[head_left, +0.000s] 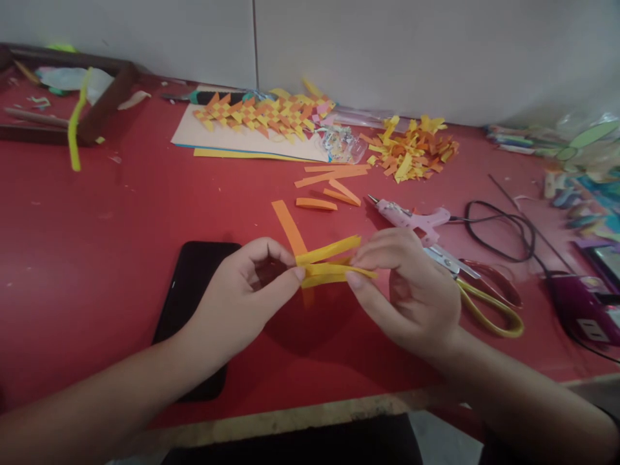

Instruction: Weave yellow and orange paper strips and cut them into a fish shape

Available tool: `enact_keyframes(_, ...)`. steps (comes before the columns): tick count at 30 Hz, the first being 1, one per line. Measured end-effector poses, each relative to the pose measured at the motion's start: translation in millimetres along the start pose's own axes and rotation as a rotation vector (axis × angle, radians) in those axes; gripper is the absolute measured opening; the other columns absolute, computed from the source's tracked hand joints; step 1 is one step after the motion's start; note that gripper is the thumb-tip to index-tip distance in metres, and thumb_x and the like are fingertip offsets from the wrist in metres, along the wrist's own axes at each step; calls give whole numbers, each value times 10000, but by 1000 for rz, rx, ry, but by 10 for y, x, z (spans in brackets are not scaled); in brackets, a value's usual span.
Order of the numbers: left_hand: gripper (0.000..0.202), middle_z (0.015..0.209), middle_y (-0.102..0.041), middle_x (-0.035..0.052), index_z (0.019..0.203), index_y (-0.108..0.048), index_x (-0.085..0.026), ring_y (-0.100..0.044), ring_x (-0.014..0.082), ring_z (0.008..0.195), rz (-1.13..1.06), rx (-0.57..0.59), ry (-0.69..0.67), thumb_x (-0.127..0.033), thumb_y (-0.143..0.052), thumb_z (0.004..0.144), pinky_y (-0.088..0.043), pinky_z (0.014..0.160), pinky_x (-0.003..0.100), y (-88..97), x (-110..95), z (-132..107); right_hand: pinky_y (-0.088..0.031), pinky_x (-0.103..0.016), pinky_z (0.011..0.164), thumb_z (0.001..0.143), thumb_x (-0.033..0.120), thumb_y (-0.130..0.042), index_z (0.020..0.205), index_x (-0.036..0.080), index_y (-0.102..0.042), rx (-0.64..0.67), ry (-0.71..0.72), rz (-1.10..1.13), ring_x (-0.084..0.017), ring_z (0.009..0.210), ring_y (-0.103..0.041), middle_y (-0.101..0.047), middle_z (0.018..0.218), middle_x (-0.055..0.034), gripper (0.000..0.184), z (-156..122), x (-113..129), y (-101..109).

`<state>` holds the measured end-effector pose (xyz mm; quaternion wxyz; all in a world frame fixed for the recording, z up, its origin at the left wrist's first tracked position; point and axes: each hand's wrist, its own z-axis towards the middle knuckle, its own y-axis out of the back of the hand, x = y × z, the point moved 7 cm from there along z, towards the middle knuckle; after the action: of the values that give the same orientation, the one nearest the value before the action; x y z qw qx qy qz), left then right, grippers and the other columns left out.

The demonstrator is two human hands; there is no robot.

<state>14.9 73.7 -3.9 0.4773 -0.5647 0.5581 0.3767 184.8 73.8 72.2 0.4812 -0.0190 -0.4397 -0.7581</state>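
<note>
We see wooden tray (121, 84) holding scraps (39, 101); clear container (359, 152) with coloured bits (338, 139). Our left hand (247, 284), right hand (414, 290): thumbs and fingers clamped on opposite ends of yellow strips (325, 269), above red table (97, 258). Strips' long axis left-right, tips pointing right.

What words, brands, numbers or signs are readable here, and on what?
No text is readable.
Purple box: pale patches, too blurred to read.
Glue gun: no legible lettering.
Phone: no legible lettering.
Yellow strips: no lettering visible.
</note>
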Motion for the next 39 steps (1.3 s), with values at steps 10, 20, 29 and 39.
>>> enact_keyframes(10, 173, 848, -662, -22, 942, -636, -222, -655, 109, 778, 74, 23, -124, -207, -730, 798, -538, 703, 195, -8, -52, 0, -501, -372, 708, 852, 235, -660, 852, 224, -675, 132, -64, 20, -174, 759, -617, -670, 834, -34, 19, -46, -54, -120)
enact_keyframes(20, 280, 960, -662, -21, 1062, -628, -288, -642, 137, 945, 271, 15, -390, -100, -644, 856, -516, 928, 272, -12, -185, -167, -487, -353, 701, 820, 146, -698, 838, 216, -693, 89, 21, -57, -162, 756, -599, -663, 830, -30, 72, -74, -55, -134)
enact_keyframes(29, 365, 971, -673, 2, 1116, -608, -293, -654, 172, 928, 319, -44, -489, -111, -701, 814, -520, 931, 334, -5, -240, -217, -502, -358, 697, 810, 149, -708, 811, 235, -690, 45, 61, -76, -169, 754, -598, -642, 805, -22, 89, -54, -24, -65)
enact_keyframes(39, 318, 922, -674, -7, 1144, -550, -274, -662, 146, 900, 263, 0, -353, -197, -678, 864, -522, 880, 291, -9, -182, -164, -498, -375, 709, 826, 198, -702, 848, 226, -678, 82, 13, -10, -175, 730, -609, -673, 771, -24, 42, -28, -8, -63)
